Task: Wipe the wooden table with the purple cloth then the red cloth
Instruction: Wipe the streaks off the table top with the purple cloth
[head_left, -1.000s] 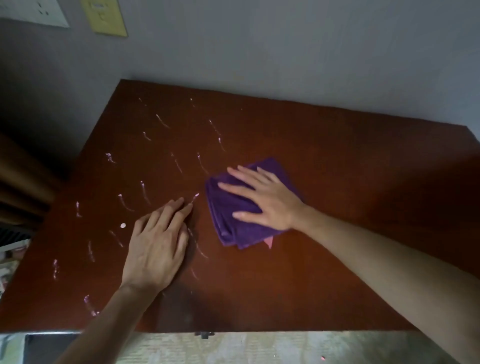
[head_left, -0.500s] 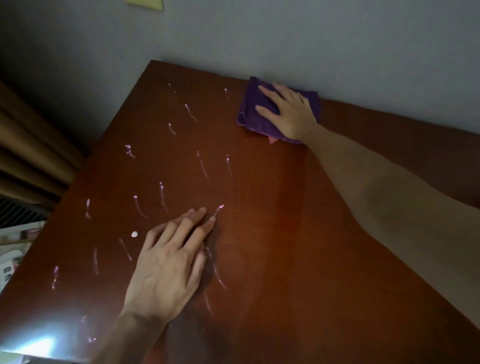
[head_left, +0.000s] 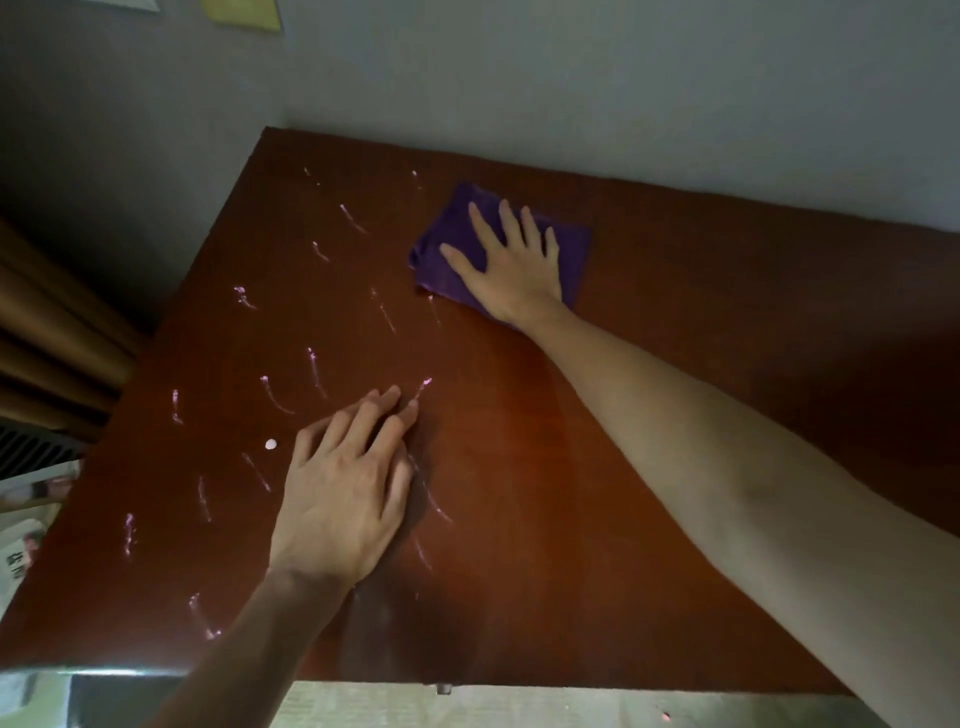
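The reddish-brown wooden table (head_left: 675, 291) fills most of the view. A folded purple cloth (head_left: 449, 244) lies flat near the table's far edge. My right hand (head_left: 511, 265) presses down on it, palm flat and fingers spread. My left hand (head_left: 345, 483) rests flat on the bare wood nearer to me, fingers together, with nothing in it. Several pale pinkish-white streaks (head_left: 314, 369) and one white spot (head_left: 270, 444) mark the left half of the table. No red cloth is visible.
A grey wall (head_left: 571, 78) runs along the table's far edge, with a yellow plate (head_left: 241, 13) high on it. Brown curtains (head_left: 47, 332) hang off the left side. Papers (head_left: 23, 525) lie below the table's left edge. Light flooring (head_left: 467, 709) shows beneath the near edge.
My right hand pushed the purple cloth from the middle of the table to its far edge, then drew it slightly back toward me. My left hand stayed planted.
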